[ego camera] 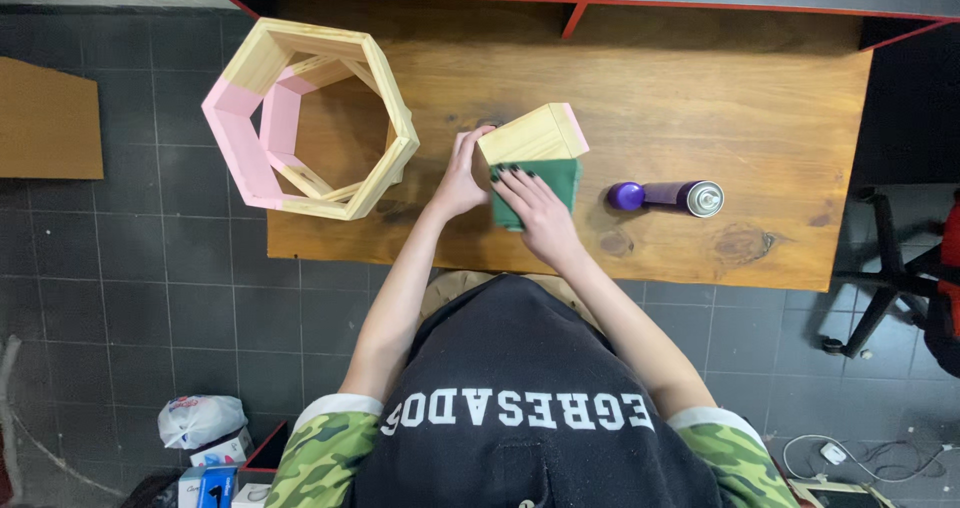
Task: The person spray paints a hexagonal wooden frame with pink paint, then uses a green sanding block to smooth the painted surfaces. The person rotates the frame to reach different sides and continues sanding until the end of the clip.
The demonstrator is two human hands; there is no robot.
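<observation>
Left hand (461, 176) grip closed on wooden block (532, 134), right hand (537, 211) pressing green pad (553, 182) flat, fingers spread.

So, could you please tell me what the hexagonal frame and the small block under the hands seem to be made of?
Hexagonal frame: pale wood, visible grain, one side painted matte pink. Small block: similar light wood, pink at one edge, its front face green, perhaps felt or paint.

right hand (540, 213) hides part of the green pad (555, 183)
</observation>
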